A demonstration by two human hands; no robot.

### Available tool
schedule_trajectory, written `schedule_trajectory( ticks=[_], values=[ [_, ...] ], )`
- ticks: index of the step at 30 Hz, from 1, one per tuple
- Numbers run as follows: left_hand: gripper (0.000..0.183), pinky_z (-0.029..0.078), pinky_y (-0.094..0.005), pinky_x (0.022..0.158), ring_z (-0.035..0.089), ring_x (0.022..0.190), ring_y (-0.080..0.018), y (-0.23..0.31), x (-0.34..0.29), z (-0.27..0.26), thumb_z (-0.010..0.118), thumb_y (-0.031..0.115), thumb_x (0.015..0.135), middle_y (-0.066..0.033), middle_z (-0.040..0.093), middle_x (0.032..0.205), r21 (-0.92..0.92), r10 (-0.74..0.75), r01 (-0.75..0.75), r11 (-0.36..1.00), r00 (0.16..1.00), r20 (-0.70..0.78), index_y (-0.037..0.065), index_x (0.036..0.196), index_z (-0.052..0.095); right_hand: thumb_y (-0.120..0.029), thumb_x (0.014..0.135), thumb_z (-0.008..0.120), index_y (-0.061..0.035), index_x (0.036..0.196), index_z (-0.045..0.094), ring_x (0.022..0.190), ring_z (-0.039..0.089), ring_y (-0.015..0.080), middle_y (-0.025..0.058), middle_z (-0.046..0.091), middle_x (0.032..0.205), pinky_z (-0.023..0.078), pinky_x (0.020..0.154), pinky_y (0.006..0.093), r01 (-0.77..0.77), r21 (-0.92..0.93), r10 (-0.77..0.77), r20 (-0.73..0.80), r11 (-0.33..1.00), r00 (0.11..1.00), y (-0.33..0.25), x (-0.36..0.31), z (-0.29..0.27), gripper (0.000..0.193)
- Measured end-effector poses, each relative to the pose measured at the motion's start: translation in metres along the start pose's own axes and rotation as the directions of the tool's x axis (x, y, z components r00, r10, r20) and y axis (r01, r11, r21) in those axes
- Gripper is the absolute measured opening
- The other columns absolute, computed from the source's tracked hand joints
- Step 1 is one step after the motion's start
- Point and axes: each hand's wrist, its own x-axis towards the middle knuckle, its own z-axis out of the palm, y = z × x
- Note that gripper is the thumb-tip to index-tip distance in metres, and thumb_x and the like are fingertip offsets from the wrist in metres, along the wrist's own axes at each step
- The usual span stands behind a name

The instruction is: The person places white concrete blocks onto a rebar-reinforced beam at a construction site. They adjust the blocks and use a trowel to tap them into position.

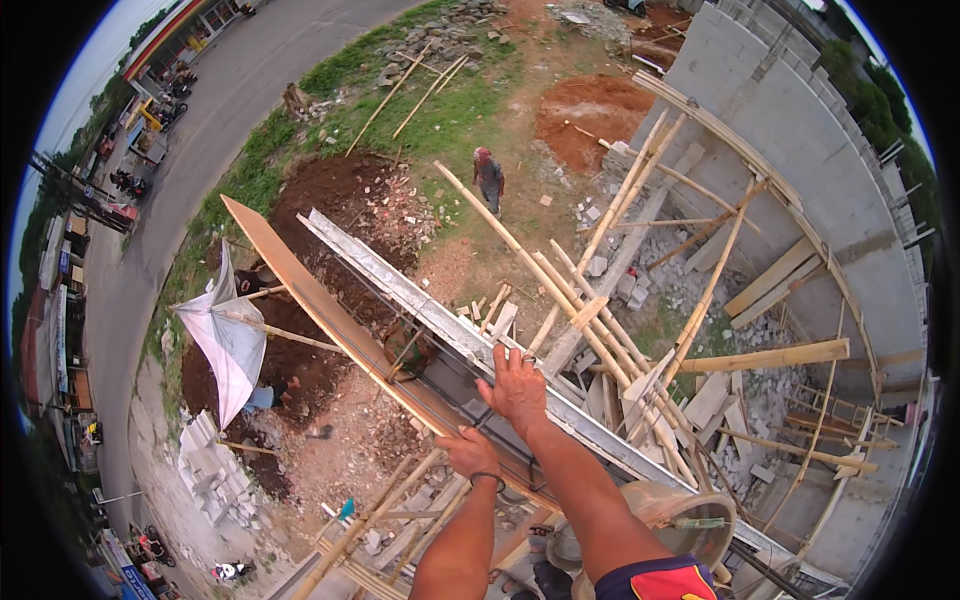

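Plywood panel: long brown sheet (315,300), near end at L hand, far end out over the yard; tilted, runs roughly parallel w/ pale plank.
L hand: L hand (468,452) curls over panel's near edge, seems to grip it; fingertip contact partly hidden. Best grip: firm, thumb clear of the gap.
R hand: R hand (515,390) lies spread on the cement-smeared pale plank (400,290), fingers not clenched. Good as a brace; press down, don't shove sideways.
Gap: dark rods (487,418) btwn panel & plank; exact layout unclear. Prob. the spot to watch for pinched fingers.
Balance: panel's far end reaches well past the hands, so likely wants to swing or tip; small, slow shifts, weight over feet.
Below: co-worker (487,178) stands in the far yard, apart from panel; a dropped sheet is the main risk, so a warning call makes sense.
Bucket: bucket (715,540) just right of R forearm; elbow room tight, mind it.
Bamboo: poles (600,330) on the right, near plank; avoid snagging.
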Motion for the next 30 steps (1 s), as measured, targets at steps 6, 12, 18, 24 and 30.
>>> schedule_trajectory(
  ticks=[6,12,18,24,30],
  values=[
    [0.038,0.046,-0.0602,0.058,0.062,0.074,-0.0519,0.001,-0.002,0.006,0.048,0.026,0.093,-0.033,0.062,0.079,0.035,-0.004,0.005,0.999,1.0,-0.015,-0.004,0.111,0.033,-0.052,0.08,0.069,-0.0085,0.132,0.043,0.082,0.065,0.0274,0.0104,0.054,0.102,0.055,0.065,0.0397,-0.01,0.025,0.01,0.005,1.0,1.0,0.005,0.0,0.001,0.072],
    [0.045,0.046,-0.0574,0.052,0.062,0.066,-0.0487,-0.015,0.003,0.017,0.047,0.025,0.094,-0.029,0.062,0.071,0.077,0.046,-0.043,0.996,0.998,-0.032,-0.009,0.118,0.031,-0.05,0.08,0.069,-0.0098,0.13,0.043,0.082,0.066,0.0265,0.0101,0.054,0.102,0.055,0.064,0.0411,0.004,0.038,-0.003,-0.049,0.999,0.999,0.006,-0.001,0.002,0.069],
    [0.047,0.046,-0.0576,0.054,0.062,0.066,-0.0487,-0.018,0.004,0.019,0.047,0.026,0.093,-0.0284,0.063,0.072,0.065,0.071,-0.067,0.996,0.996,-0.058,-0.01,0.12,0.032,-0.049,0.08,0.069,-0.01,0.132,0.041,0.083,0.066,0.0277,0.0104,0.054,0.103,0.054,0.065,0.0418,-0.001,0.049,0.002,-0.013,0.999,1.0,0.003,-0.001,0.003,0.071],
    [0.047,0.048,-0.0566,0.053,0.064,0.065,-0.0469,-0.026,0.008,0.025,0.049,0.027,0.091,-0.0256,0.064,0.07,0.089,0.04,-0.034,0.995,0.997,-0.067,-0.008,0.119,0.034,-0.051,0.079,0.07,-0.0089,0.131,0.044,0.08,0.066,0.0275,0.011,0.054,0.102,0.054,0.064,0.0401,-0.001,0.047,0.002,-0.031,0.999,1.0,0.004,-0.001,0.002,0.072],
    [0.047,0.048,-0.0566,0.052,0.063,0.065,-0.0474,-0.014,0.003,0.017,0.049,0.028,0.091,-0.0268,0.063,0.069,0.117,0.057,-0.046,0.992,0.994,-0.089,-0.008,0.116,0.034,-0.051,0.079,0.07,-0.0082,0.131,0.044,0.081,0.066,0.0275,0.0111,0.054,0.102,0.054,0.064,0.0412,-0.005,0.047,0.006,-0.032,0.999,0.999,0.004,-0.001,0.002,0.072]
  ],
)
